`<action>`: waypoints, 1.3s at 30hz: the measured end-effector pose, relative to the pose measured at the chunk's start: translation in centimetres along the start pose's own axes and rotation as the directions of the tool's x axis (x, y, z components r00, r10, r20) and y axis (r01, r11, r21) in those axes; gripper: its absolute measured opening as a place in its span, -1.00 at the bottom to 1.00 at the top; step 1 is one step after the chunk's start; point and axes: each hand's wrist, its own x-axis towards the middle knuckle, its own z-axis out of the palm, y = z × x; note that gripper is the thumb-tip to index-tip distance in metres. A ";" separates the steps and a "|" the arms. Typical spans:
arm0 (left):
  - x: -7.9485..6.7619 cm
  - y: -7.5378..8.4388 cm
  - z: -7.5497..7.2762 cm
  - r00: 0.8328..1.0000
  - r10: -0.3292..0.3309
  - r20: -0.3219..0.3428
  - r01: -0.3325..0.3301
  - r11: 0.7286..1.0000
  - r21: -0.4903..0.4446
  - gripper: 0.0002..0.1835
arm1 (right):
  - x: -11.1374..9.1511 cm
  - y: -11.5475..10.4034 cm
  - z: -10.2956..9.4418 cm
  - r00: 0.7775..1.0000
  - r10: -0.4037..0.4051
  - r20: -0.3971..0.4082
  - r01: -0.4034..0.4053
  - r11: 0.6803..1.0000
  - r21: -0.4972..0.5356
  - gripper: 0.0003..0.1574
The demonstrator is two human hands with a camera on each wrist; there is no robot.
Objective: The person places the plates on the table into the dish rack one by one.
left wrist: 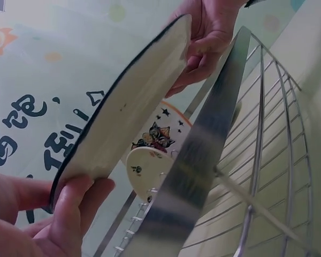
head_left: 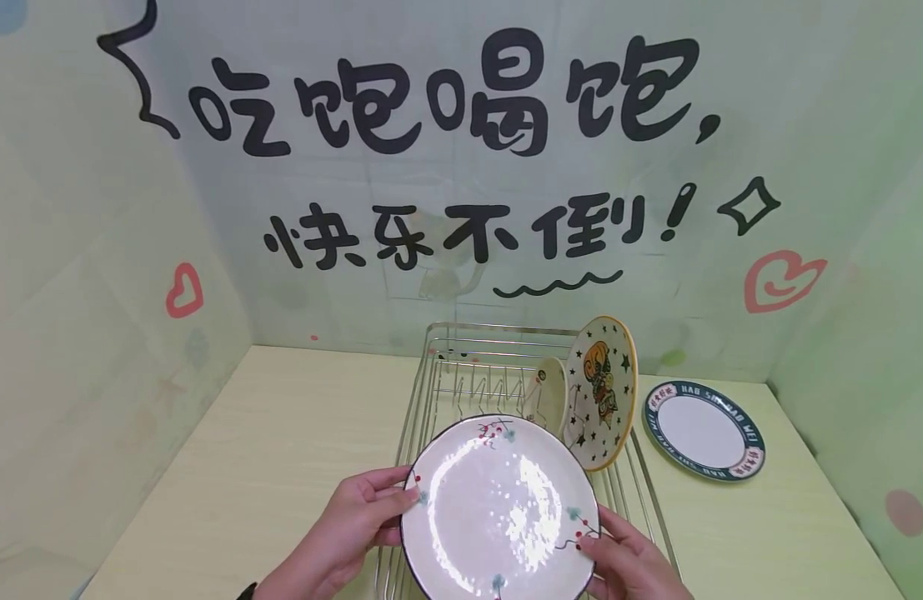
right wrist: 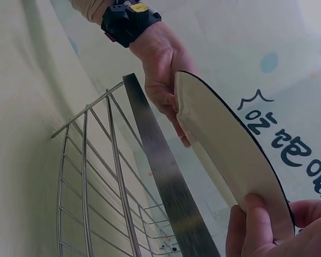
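Both hands hold a white plate (head_left: 499, 508) with a dark rim and small red and green sprigs, above the front of a metal dish rack (head_left: 408, 454). My left hand (head_left: 356, 521) grips its left edge, thumb on the face and fingers underneath. On the opposite edge, my right hand (head_left: 629, 554) pinches the rim the same way. From below, the left wrist view shows the plate's pale underside (left wrist: 123, 107) tilted over the rack. Behind it in the rack stand a cartoon plate with stars (head_left: 602, 392) and a smaller cream dish (head_left: 549, 396), partly hidden.
To the rack's right, an oval plate with a dark blue lettered rim (head_left: 704, 429) lies on the pale table (head_left: 281, 433). Wire dividers (head_left: 484, 392) line the rack's back part. A printed cloth backdrop (head_left: 461, 175) closes off the back and sides.
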 end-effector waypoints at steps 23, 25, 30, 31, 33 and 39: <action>-0.5 0.5 -3.0 0.988 0.034 -0.149 -0.020 0.995 0.094 -0.60 | -1.2 -2.5 -1.8 0.986 0.015 -0.164 -0.028 0.997 -0.073 -0.24; -0.5 0.1 -3.5 0.977 0.035 -0.208 -0.017 0.996 0.089 -0.63 | -1.5 -3.0 -1.9 0.977 -0.005 -0.213 -0.011 0.997 -0.075 -0.35; -0.2 -1.1 -4.7 0.966 0.028 -0.258 0.004 0.992 0.122 -0.64 | -2.1 -4.4 -1.9 0.950 -0.048 -0.310 0.009 0.992 -0.128 -0.26; -0.2 -1.4 -4.9 0.968 0.020 -0.251 0.014 0.991 0.131 -0.62 | -2.2 -4.6 -2.0 0.948 -0.054 -0.312 0.014 0.992 -0.129 -0.27; 0.0 -2.0 -5.2 0.978 0.002 -0.211 0.032 0.987 0.158 -0.55 | -2.6 -4.9 -2.1 0.944 -0.052 -0.325 0.015 0.993 -0.115 -0.41; 0.4 -3.5 -5.4 0.998 -0.064 -0.001 0.062 0.970 0.236 -0.35 | -3.3 -6.0 -3.4 0.940 -0.083 -0.330 0.039 0.990 -0.136 -0.60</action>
